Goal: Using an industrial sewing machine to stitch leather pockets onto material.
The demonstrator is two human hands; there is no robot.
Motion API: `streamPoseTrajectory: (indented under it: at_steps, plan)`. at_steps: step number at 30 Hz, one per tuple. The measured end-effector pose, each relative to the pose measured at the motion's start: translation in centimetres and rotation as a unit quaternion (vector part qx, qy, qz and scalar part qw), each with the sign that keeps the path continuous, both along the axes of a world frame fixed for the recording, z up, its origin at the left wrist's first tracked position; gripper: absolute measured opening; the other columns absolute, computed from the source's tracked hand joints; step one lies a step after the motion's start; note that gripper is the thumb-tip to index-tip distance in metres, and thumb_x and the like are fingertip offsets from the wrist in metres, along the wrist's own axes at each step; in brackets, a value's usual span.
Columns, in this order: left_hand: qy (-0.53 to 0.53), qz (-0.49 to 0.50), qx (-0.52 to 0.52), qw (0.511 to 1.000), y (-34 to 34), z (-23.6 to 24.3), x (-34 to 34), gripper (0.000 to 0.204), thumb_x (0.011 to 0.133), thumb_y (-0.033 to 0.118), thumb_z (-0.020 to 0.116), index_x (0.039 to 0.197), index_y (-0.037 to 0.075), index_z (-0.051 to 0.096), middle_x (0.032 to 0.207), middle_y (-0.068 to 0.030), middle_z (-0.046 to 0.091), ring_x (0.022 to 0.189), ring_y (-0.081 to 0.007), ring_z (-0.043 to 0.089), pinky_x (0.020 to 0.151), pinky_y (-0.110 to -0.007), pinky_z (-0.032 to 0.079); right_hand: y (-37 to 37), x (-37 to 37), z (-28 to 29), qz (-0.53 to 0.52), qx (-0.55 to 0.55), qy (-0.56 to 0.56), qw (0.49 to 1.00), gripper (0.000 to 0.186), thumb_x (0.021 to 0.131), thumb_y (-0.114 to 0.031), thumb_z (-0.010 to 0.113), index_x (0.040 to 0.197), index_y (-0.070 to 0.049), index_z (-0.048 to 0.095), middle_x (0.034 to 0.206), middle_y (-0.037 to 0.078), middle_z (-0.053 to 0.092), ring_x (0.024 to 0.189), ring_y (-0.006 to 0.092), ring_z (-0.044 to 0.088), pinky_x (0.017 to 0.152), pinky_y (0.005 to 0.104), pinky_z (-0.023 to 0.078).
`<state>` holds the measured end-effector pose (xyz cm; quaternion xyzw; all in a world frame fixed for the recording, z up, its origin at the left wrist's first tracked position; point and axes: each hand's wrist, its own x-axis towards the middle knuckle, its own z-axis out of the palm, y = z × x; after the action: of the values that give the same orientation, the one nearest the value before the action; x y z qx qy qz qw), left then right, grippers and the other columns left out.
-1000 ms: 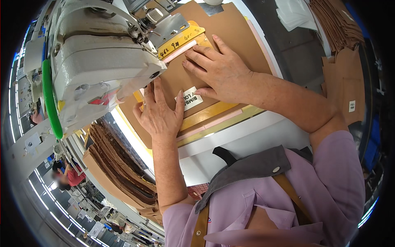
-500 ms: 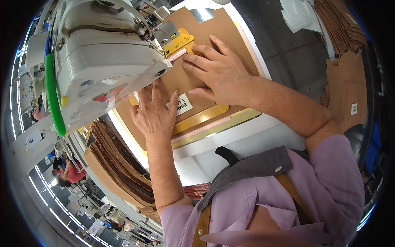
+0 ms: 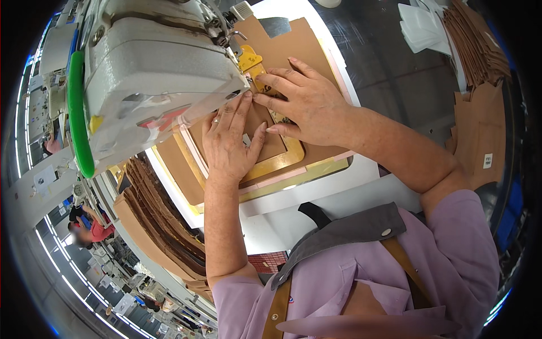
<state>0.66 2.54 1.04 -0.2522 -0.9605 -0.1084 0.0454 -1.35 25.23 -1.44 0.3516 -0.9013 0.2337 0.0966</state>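
My left hand lies flat, fingers stretched and close together, on a brown panel beside the sewing machine head. Its fingertips reach the machine's end, where the needle area is hidden. Spread open, my right hand rests with its fingertips on a yellow template frame and its thumb near the panel's right edge. Between the hands, a small corner of a white label shows; my left hand covers the rest. A larger brown sheet lies beneath the frame.
Stacked brown pieces hang at the left below the machine. More brown pieces and white sheets lie at the far right. A green padded bar runs along the machine's left side. People and other machines are in the left background.
My left hand has moved up and right, its fingers now closer together and over most of the label. The yellow frame's right side now shows by my right thumb. The view has shifted slightly.
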Motion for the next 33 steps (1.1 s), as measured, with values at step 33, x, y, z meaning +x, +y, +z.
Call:
streamPoseTrajectory:
  at_steps: [33]
  plan:
    - [-0.02, -0.013, 0.054, 0.998, -0.8, -1.3, 0.0, 0.057, 0.088, 0.03, 0.072, 0.141, 0.011, 0.061, 0.15, -0.0057, 0.057, 0.131, -0.0303, 0.055, 0.102, -0.043, 0.039, 0.0, 3.0, 0.0, 0.185, -0.097, 0.018, 0.978, 0.013, 0.077, -0.023, 0.078, 0.084, -0.013, 0.074, 0.104, 0.004, 0.062, 0.106, 0.0233, 0.061, 0.102, 0.0432, 0.048]
